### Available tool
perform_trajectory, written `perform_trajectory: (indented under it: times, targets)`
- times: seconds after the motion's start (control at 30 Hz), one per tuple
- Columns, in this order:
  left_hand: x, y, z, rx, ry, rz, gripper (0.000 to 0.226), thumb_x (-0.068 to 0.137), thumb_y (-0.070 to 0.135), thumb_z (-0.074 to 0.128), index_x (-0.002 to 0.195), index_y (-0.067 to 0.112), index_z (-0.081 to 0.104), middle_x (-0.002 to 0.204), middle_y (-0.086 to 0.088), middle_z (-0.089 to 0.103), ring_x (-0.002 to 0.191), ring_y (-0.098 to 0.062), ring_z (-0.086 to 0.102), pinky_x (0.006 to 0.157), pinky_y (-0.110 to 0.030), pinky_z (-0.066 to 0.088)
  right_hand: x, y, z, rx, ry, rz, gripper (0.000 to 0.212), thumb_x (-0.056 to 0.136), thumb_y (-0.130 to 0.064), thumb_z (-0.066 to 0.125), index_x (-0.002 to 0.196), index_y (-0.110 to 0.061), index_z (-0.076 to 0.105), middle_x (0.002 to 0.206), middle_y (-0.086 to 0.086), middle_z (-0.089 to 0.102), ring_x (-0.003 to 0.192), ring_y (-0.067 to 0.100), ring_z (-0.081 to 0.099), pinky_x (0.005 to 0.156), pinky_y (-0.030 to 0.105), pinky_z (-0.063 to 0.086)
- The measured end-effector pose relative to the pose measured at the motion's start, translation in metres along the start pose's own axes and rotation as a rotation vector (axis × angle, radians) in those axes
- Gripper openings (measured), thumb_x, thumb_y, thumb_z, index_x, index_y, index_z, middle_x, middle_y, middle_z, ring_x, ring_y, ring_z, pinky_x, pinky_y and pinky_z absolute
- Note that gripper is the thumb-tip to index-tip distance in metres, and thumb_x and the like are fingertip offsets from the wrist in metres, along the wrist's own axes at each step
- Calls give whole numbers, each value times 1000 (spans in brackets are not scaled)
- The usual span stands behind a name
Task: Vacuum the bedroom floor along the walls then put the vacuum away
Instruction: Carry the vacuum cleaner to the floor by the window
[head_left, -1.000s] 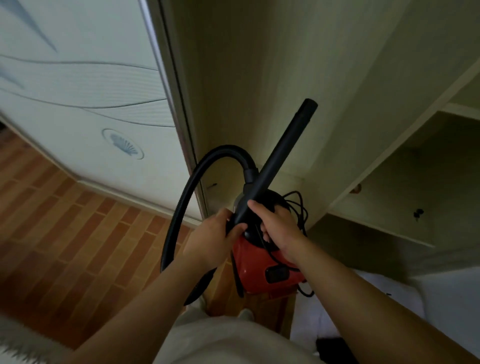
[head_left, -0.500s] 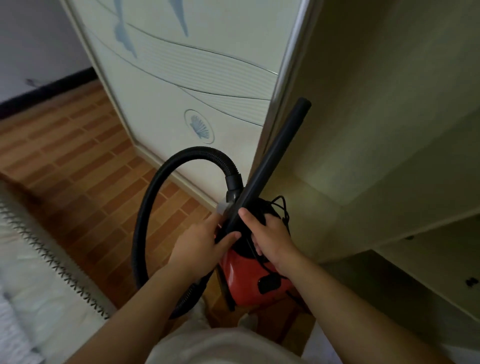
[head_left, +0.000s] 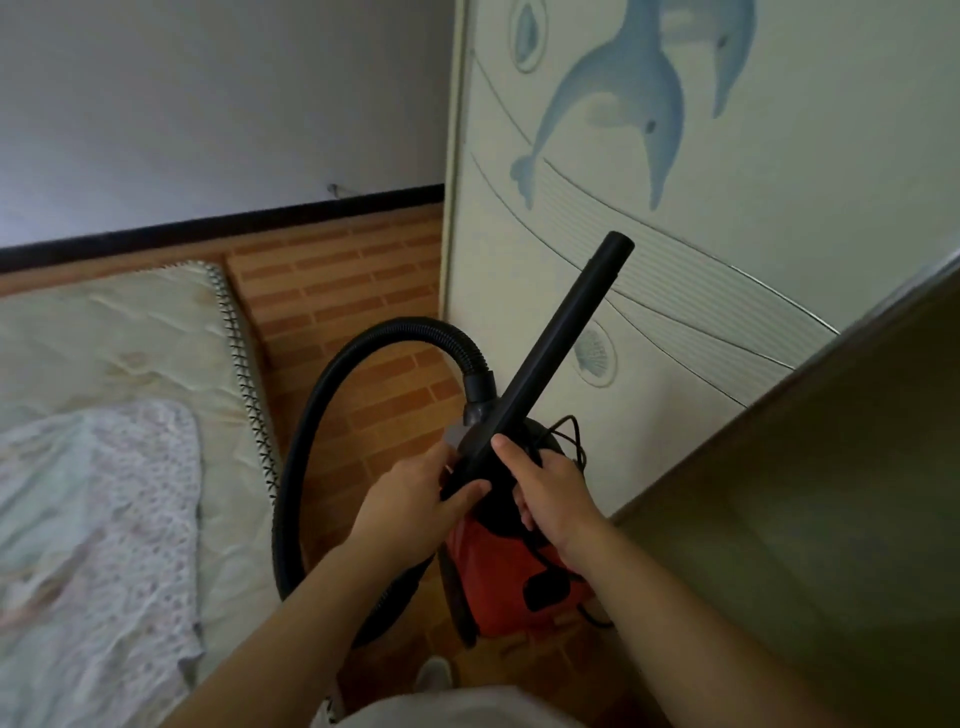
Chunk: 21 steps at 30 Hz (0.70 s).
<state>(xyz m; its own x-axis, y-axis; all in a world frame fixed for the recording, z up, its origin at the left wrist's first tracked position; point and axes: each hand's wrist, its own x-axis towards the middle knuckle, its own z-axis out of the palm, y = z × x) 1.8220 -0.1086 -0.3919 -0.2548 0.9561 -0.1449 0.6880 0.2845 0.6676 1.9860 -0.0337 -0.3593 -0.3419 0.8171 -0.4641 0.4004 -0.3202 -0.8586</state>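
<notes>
The red vacuum (head_left: 498, 577) hangs just below both hands, left hand (head_left: 415, 499) and right hand (head_left: 550, 493) grasping the black tube (head_left: 550, 353), whose long axis rises up-right from the fingers (head_left: 506, 447), toward the wardrobe door (head_left: 727, 260)

Brick-pattern orange-brown floor (head_left: 358, 291) is running back to a grey-white wall (head_left: 218, 104) with a black baseboard (head_left: 218, 228). Mattress (head_left: 124, 332) is lying at left, a pale floral sheet (head_left: 93, 519) draping over it. Cream wardrobe door (head_left: 701, 291) with blue dolphin print (head_left: 618, 98) and shell medallions is standing at right. Dim olive panel (head_left: 831, 493) is filling lower right. Light is soft, dull.
</notes>
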Motion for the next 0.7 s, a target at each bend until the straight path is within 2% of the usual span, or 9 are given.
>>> perform_trajectory:
  times: [0.2, 0.43, 0.7]
  targets:
    - [24, -2, -47, -23, 154, -57, 26, 93, 59, 64, 106, 38, 54, 90, 16, 67, 75, 0, 66, 66, -28, 60, 36, -57, 26, 12, -117, -59, 44, 94, -57, 62, 76, -17, 64, 56, -1, 46, 45, 13, 40, 48, 29, 33]
    - [76, 2, -76, 7, 326, -158, 32, 91, 62, 62, 113, 39, 56, 92, 18, 65, 79, 1, 64, 70, -30, 59, 99, -109, 28, -21, -225, -123, 49, 92, -61, 63, 76, -14, 59, 59, 3, 48, 46, 15, 43, 49, 31, 36]
    - [160, 29, -113, 22, 469, -235, 39, 93, 59, 62, 120, 30, 61, 87, 17, 63, 75, 2, 60, 62, -22, 49, 179, -185, 12, -33, -353, -220, 48, 94, -59, 62, 77, -15, 60, 55, -2, 48, 43, 11, 43, 45, 26, 36]
